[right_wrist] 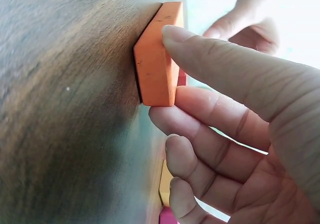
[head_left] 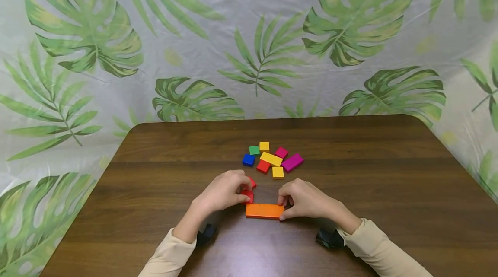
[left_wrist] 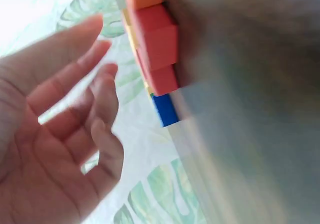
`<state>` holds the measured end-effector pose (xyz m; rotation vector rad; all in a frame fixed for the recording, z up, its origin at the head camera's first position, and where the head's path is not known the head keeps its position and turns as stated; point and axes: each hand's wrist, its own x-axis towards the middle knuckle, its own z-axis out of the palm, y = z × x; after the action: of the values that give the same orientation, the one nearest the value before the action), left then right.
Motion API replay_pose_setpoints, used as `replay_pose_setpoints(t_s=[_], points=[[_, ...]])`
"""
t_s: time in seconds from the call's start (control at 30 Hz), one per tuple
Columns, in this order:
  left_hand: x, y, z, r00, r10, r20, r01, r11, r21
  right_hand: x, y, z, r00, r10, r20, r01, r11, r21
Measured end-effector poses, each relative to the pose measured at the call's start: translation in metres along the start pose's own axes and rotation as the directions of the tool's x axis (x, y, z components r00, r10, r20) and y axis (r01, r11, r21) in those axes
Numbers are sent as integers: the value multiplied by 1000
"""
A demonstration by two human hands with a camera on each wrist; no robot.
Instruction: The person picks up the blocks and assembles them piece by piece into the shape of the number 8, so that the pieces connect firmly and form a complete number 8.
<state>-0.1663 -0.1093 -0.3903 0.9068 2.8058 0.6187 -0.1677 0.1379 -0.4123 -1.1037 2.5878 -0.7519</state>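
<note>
The right hand (head_left: pixel 305 199) pinches the right end of an orange block (head_left: pixel 263 211) lying flat on the table; in the right wrist view its thumb (right_wrist: pixel 200 47) presses the near face of the orange block (right_wrist: pixel 152 64), with fingers at the end and behind. The left hand (head_left: pixel 225 190) hovers over a red block (head_left: pixel 248 195) that meets the orange block's left part. Seen from the left wrist, the relaxed left hand (left_wrist: pixel 65 109) is apart from the red block (left_wrist: pixel 159 42), holding nothing. Another red block (head_left: pixel 253 183) lies just beyond, partly hidden by the left fingers.
Farther back on the brown table (head_left: pixel 155 173) is a loose cluster: a blue block (head_left: pixel 248 160), a green block (head_left: pixel 254 150), several yellow ones, a red block (head_left: pixel 263 166), a crimson block (head_left: pixel 281 152) and a magenta block (head_left: pixel 292 162). A leaf-patterned cloth (head_left: pixel 272 104) hangs behind.
</note>
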Motion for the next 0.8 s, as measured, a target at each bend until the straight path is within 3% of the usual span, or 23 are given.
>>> replay_pose_setpoints(t_s=[0.1, 0.27, 0.8], points=[[-6, 1, 4, 996, -63, -63, 65, 997, 31, 0, 0, 1, 1000, -1, -1, 1, 1000, 2], [-9, 5, 13, 988, -110, -105, 116, 992, 54, 0, 0, 1, 1000, 4, 1, -4, 1000, 15], [-9, 8, 19, 988, -93, -125, 106, 989, 98, -1, -2, -1, 1000, 12, 8, -12, 1000, 22]])
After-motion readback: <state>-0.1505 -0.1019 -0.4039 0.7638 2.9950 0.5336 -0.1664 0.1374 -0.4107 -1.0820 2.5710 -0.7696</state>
